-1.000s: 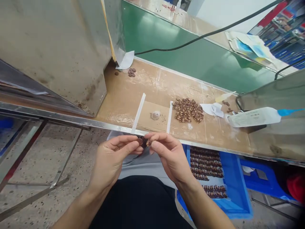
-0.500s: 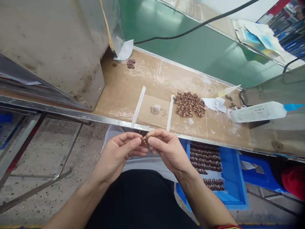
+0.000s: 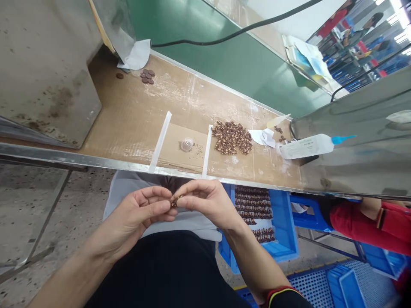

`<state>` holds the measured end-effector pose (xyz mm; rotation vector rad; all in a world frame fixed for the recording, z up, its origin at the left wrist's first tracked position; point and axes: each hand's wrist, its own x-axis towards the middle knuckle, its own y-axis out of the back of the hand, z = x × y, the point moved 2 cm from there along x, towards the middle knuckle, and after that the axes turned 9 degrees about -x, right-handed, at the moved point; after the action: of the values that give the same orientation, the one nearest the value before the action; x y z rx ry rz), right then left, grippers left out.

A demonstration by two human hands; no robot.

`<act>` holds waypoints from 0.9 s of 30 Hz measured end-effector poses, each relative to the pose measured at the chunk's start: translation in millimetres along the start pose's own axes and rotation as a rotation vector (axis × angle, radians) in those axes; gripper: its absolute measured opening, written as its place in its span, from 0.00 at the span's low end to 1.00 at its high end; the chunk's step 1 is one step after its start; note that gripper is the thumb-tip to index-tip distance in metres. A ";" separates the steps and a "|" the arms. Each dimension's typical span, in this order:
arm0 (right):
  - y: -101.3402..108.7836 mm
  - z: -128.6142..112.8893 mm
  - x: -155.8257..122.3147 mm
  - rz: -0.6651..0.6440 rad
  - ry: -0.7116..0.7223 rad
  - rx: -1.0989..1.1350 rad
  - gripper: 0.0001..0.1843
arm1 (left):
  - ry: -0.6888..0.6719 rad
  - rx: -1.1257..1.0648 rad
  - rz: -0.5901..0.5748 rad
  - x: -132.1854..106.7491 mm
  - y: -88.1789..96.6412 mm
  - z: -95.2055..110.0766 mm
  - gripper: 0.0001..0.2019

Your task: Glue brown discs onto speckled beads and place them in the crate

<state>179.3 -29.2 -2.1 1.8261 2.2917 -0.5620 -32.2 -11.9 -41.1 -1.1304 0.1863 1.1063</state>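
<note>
Between the fingertips of both hands is a small brown-and-gold piece (image 3: 175, 202), mostly covered by the fingers, so its kind is unclear. My left hand (image 3: 146, 209) pinches it from the left, and my right hand (image 3: 204, 201) pinches it from the right, both over my lap in front of the bench edge. A pile of similar brown-and-gold pieces (image 3: 231, 137) lies on the cardboard-covered bench (image 3: 128, 115). Closer to the hands, a small clear round cup (image 3: 186, 144) sits on a cardboard pad (image 3: 173, 156) between two white tape strips.
A blue crate (image 3: 284, 222) below the bench holds rows of brown pieces. On the right lies a white bottle with a blue nozzle (image 3: 308, 146). Brown discs (image 3: 147, 76) lie at the back left, near a metal housing (image 3: 48, 72). A person's red sleeve (image 3: 362, 226) shows at right.
The view has swung to the right, so the bench items appear farther left and another person's red sleeve shows more. Both hands keep their pinch on the small piece.
</note>
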 end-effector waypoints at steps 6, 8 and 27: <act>52.8 -4.5 -3.9 0.279 0.162 -0.249 0.10 | -0.129 0.153 -0.064 0.0 4.0 -1.8 0.15; 80.8 -3.4 -4.2 0.559 0.252 -0.468 0.09 | -0.165 0.208 -0.070 0.2 6.0 -2.5 0.14; 55.1 -50.7 59.2 0.555 0.661 -0.922 0.07 | -0.406 0.140 -0.007 35.0 6.9 29.2 0.21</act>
<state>223.6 54.0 13.2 2.0680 1.6337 1.1196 -31.6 32.5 -53.5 -0.7629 -0.0579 1.2715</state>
